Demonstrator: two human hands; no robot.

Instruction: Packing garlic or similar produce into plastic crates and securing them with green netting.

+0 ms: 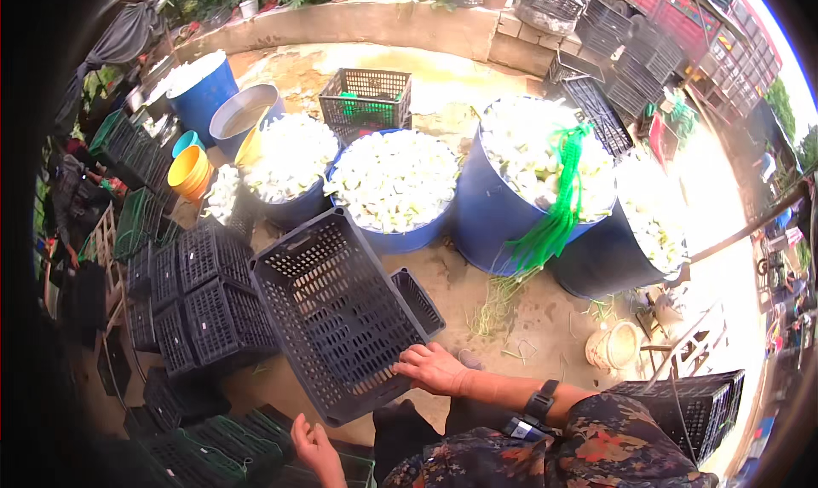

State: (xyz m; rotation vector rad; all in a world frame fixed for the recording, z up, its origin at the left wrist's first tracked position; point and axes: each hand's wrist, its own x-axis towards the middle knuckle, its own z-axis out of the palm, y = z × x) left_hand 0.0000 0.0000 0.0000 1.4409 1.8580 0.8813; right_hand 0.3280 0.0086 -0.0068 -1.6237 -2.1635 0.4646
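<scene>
We see the black crate (336, 317), latticed plastic, mid-frame, its long axis slanting upper left to lower right. Our right hand (433, 370), the nearer, touches its lower-right rim; we cannot tell whether it grips. Our left hand (317, 450), lower centre, is loose, fingers parted. Smooth round blue drums (503, 211) stand above.

A single wide fisheye view looks steeply down from the wearer's head, facing forward. The left grip (313, 448) and right grip (433, 369) lie near it, low in view; beyond them it reaches to a distant concrete wall (366, 41), edges bending toward the rim.
</scene>
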